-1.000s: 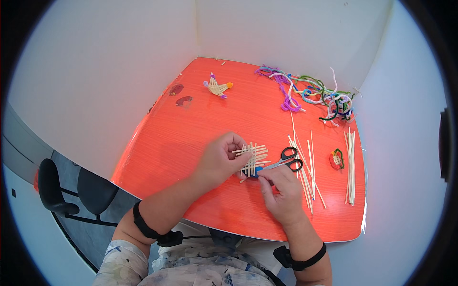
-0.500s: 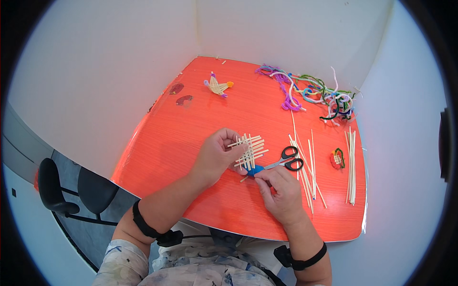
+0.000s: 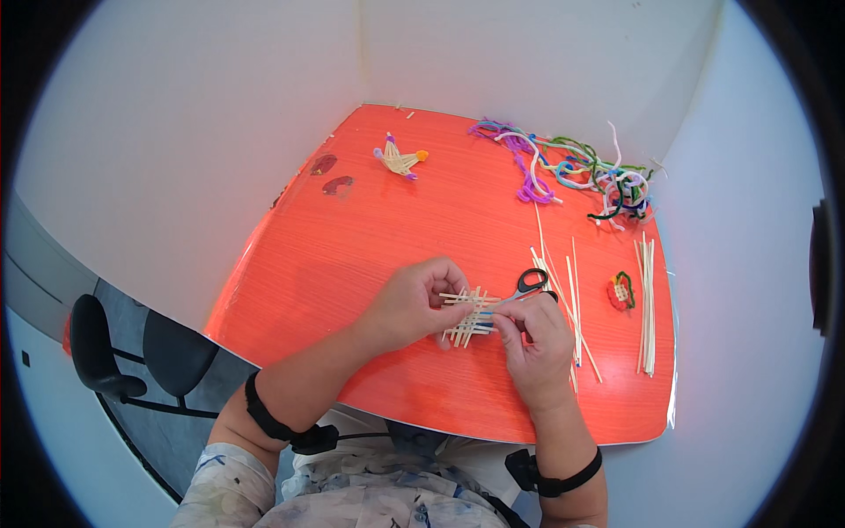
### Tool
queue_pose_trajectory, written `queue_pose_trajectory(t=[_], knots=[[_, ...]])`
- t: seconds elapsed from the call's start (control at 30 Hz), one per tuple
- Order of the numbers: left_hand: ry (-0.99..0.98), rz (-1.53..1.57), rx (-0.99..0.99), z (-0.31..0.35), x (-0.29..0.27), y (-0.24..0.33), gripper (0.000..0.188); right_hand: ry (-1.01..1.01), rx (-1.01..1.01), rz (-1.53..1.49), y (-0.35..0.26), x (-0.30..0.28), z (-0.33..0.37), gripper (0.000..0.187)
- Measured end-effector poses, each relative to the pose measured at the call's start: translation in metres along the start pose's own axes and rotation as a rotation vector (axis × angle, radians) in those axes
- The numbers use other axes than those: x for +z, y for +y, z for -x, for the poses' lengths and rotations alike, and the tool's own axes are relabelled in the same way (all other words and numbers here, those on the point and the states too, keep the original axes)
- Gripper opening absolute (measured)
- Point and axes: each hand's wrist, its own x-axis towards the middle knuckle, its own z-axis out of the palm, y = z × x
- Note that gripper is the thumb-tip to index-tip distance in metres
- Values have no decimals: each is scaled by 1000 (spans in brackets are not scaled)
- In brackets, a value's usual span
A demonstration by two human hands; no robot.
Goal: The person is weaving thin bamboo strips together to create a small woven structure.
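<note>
Since earlier frame: right hand (image 3: pixel 537 339) released black-handled scissors (image 3: pixel 525 285), now lying just right of work. Left hand (image 3: pixel 412 304) fingers clamped on small woven mat of pale wooden sticks (image 3: pixel 468 317), near centre of orange table (image 3: pixel 370 238). Right fingertips pinch mat's right edge. Advice: keep mat flat, press crossings square, steady grip.

We see an orange wood-grain tabletop (image 3: pixel 370 255) set into a corner of plain white walls (image 3: pixel 202 132), evenly lit, with a black office chair (image 3: pixel 132 361) on grey floor (image 3: pixel 53 290) at left.
</note>
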Motion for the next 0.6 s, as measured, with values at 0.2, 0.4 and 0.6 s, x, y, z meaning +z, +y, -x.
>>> queue_pose_trajectory(t=[0.2, 0.4, 0.6], knots=[[-87, 22, -90, 1, -4, 6, 19, 28, 22, 1, 3, 1, 1, 16], [-192, -167, -112, 4, -3, 13, 18, 50, -11, -12, 3, -2, -1, 15], [-235, 16, -112, 5, -4, 10, 19, 16, 135, -75, -2, -3, -4, 10]])
